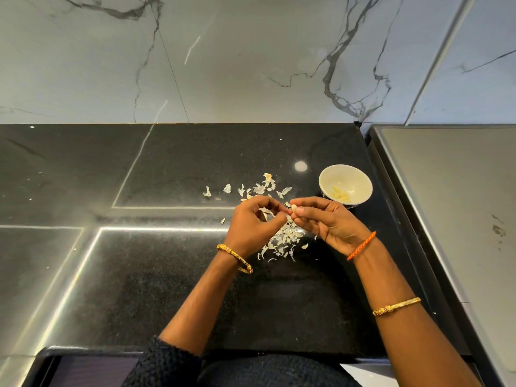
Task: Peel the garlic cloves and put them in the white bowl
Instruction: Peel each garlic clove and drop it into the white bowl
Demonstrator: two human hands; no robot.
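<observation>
Right hand (pixel 326 219) holds a garlic clove (pixel 294 209) in a narrow grip between thumb and fingertips, just above the bench (pixel 167 275). Left hand (pixel 257 222) meets it at the clove – fingers curled, tips closed against the clove's near end; whether they pinch skin or the clove itself cannot be told. Both hands sit above a heap of papery peels (pixel 282 241) scattered on the dark bench, with more peels (pixel 259 188) lying further back. White bowl (pixel 345 184) stands upright on the bench, just beyond and to the right of the right hand – several peeled cloves (pixel 341 194) lie in its bottom. Gold bangle (pixel 236 258) on left wrist; orange thread (pixel 361 245) on right wrist, second gold bangle (pixel 396 306) lower on that forearm
</observation>
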